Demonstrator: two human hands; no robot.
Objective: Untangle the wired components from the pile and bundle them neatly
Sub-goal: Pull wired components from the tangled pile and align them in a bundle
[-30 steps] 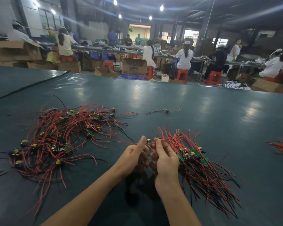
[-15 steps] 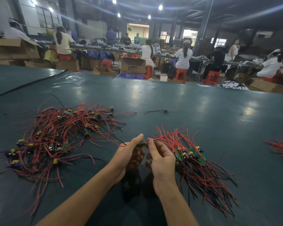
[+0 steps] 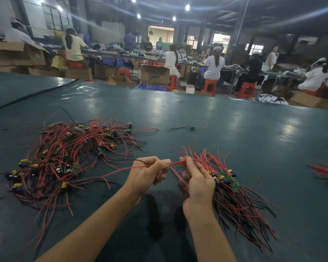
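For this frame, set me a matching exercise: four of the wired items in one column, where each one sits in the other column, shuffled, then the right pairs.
Things:
1. tangled pile
2. aligned bundle
3. lone component
4. red wire

Places:
A. pinched between the left hand and the right hand
B. on the table, left of the left hand
C. alone on the table, beyond both hands
D. on the table, right of the right hand

Pairs: 1-B; 2-D; 3-C; 4-A
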